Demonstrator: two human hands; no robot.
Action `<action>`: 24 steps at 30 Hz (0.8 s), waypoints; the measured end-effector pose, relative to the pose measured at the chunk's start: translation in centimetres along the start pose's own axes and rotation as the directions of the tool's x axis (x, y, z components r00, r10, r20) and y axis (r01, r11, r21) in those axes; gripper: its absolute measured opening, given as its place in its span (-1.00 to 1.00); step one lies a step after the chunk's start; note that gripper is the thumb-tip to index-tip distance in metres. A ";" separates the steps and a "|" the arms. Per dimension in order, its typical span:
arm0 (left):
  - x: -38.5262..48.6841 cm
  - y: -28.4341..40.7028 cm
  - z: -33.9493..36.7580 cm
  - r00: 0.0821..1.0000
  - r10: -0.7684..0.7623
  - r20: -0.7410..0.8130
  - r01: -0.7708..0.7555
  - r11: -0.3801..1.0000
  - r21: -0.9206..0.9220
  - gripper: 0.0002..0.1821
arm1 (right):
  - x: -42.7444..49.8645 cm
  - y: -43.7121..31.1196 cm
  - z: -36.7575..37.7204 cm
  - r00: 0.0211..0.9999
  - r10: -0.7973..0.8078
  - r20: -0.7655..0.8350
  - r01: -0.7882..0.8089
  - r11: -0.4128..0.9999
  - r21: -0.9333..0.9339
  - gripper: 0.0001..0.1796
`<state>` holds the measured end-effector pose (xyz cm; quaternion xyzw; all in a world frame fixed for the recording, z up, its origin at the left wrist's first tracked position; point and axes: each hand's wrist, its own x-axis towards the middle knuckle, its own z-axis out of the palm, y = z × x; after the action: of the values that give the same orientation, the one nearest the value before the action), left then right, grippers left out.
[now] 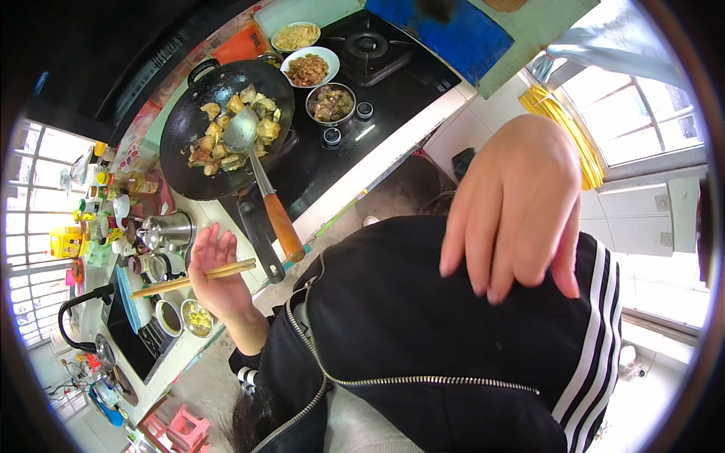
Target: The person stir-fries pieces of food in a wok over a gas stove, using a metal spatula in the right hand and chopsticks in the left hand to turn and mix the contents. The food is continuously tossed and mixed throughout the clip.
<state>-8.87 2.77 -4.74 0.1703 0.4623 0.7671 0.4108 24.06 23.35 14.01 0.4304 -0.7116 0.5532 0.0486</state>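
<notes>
My left hand (221,277), palm up with loosely curled fingers, holds a pair of wooden chopsticks (164,287) beside the counter. My right hand (521,209) hangs in front of my black jacket, back towards the camera, fingers pointing down and holding nothing. A black wok (181,141) on the stove contains browned chunks of food (212,136). In it rests a metal ladle (241,130), its wooden handle (281,226) sticking out over the counter edge, untouched, beside the wok's black handle (260,243).
Right of the wok are a steel bowl of food (331,103), a white plate of browned pieces (334,68), a plate of pale strips (296,37) and a bare burner (368,48). Bottles, a steel pot (170,229), small bowls (170,317) and a sink (127,345) line the left counter.
</notes>
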 end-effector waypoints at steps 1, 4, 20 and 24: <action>-0.1 0.0 -0.1 1.000 0.014 0.007 -0.014 1.000 -0.003 -0.51 | 0.1 0.1 0.0 1.000 0.022 0.021 -0.023 0.999 0.042 -0.66; 0.1 -0.3 -0.3 1.000 0.008 -0.014 -0.008 1.000 -0.027 -0.51 | 0.1 0.4 0.2 0.989 -0.108 0.104 0.086 0.977 0.197 -0.68; -1.0 -1.9 2.9 0.997 0.066 0.032 -0.071 0.982 0.178 -0.48 | 1.4 16.1 1.6 0.749 0.458 -0.478 -0.662 0.519 -0.541 -0.36; -1.4 -2.1 3.0 1.000 0.001 -0.003 -0.001 0.974 0.228 -0.45 | 3.0 19.2 1.5 0.813 0.327 -0.482 -0.582 0.423 -0.694 -0.66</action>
<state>-5.11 3.92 -4.83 0.2152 0.5481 0.7094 0.3874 9.95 20.78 0.76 0.0651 -0.9588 0.2041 0.1864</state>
